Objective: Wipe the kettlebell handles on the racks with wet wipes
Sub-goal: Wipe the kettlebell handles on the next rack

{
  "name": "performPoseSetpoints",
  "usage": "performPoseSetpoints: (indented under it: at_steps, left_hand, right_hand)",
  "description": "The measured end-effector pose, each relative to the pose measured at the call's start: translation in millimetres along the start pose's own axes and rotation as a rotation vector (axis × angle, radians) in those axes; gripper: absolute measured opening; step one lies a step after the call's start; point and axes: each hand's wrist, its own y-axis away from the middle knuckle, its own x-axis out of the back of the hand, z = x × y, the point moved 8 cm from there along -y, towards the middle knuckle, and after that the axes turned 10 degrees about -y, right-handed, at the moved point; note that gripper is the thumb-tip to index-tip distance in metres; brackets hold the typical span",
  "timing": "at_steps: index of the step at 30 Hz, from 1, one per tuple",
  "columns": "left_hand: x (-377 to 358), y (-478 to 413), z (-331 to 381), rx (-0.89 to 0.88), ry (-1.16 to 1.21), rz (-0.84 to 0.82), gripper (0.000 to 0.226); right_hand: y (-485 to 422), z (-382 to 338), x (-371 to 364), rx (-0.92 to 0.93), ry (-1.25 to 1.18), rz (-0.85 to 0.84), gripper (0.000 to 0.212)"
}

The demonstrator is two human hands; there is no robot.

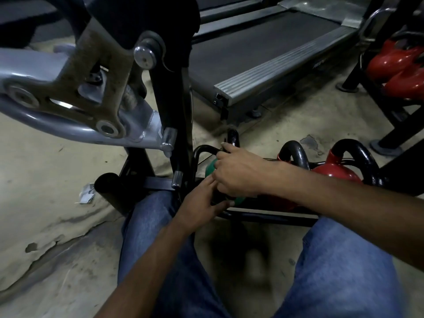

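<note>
1. A grey treadmill (263, 49) with a dark belt and ribbed side rails lies across the top of the view, on a worn, stained concrete floor (46, 180).
2. A grey-painted metal machine frame (34, 65) with bolted pivot plates fills the upper left, and a black post drops from it to the floor.
3. The person crouches, with both knees in blue jeans (344, 271) low in the view.
4. At the right edge stands a tall black steel rack (399, 125) carrying glossy red kettlebells (394, 65).
5. A low black tubular rack (263, 216) sits on the floor just ahead of the knees.
6. On its right part stands a red kettlebell (335, 172) with a thick black loop, and a second black loop (296, 152) rises beside it, above the right forearm.
7. A round green kettlebell (211, 167) sits at the left end of the low rack, mostly hidden under the hands, with its black handle (232, 137) sticking up behind them.
8. The right hand (238, 173) lies knuckles-up over the green kettlebell, its fingers bent round the base of the black handle. I cannot tell whether a wipe is under them.
9. The left hand (202, 207) reaches in below, with its fingers fairly straight and its thumb touching the kettlebell's lower side.
10. A crumpled white scrap (87, 193) lies on the floor to the left, well apart from the racks.
</note>
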Motion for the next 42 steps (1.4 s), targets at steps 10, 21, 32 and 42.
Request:
performPoseSetpoints:
  at_steps: [10, 21, 32, 42]
  left_hand:
    - [-6, -1, -7, -0.042, -0.020, -0.010, 0.073]
    - [-6, -4, -11, -0.011, -0.073, -0.018, 0.074]
    - [-1, -1, -5, -0.018, -0.009, -0.026, 0.074]
    - [1, 5, 2, -0.085, -0.036, -0.013, 0.065]
  right_hand:
    - [93, 2, -33, -0.456, -0.702, 0.960, 0.025]
    - [65, 22, -78, -0.819, -2.059, 0.879, 0.034]
    - [68, -5, -26, -0.376, -0.682, 0.938, 0.027]
    - [28, -24, -15, 0.002, -0.047, 0.369, 0.021]
